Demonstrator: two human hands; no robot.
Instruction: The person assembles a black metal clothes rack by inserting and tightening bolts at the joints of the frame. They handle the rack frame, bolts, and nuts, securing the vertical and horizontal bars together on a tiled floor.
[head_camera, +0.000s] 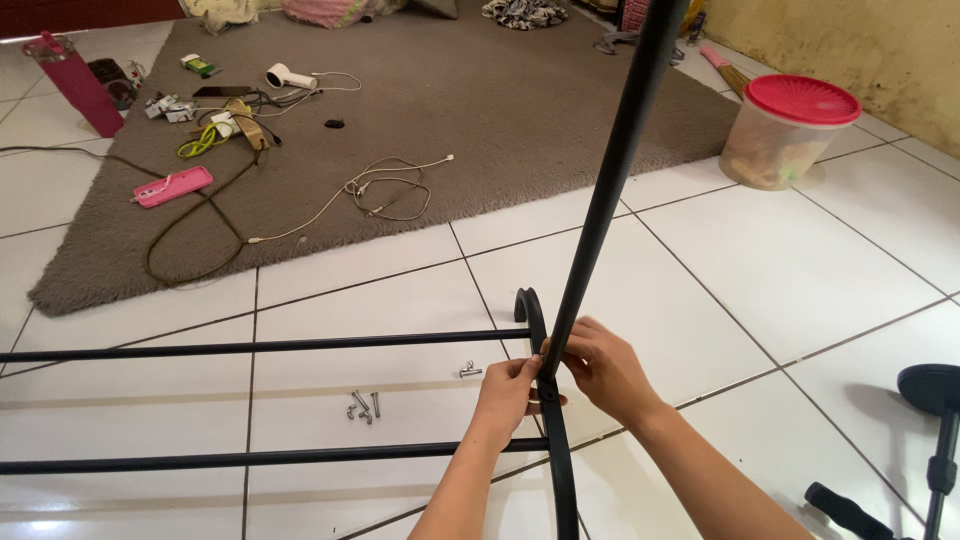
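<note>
A black metal frame lies on the white tiled floor: two long horizontal bars (250, 348) join a curved black end rail (535, 320). A black upright pole (610, 170) rises slanted from that rail toward the top of view. My left hand (508, 390) pinches the joint where pole meets rail. My right hand (600, 365) grips the pole's lower end from the right side. Several loose silver screws (363, 405) lie on the tile between the bars, left of my hands. A small metal fitting (469, 371) lies just left of the rail.
A grey rug (420, 110) carries a pink phone (173, 186), cables (385, 190), a white hair dryer (288, 76) and small clutter. A pink bottle (75, 82) stands far left. A red-lidded plastic tub (788, 130) stands at right. Black parts (935, 400) lie at lower right.
</note>
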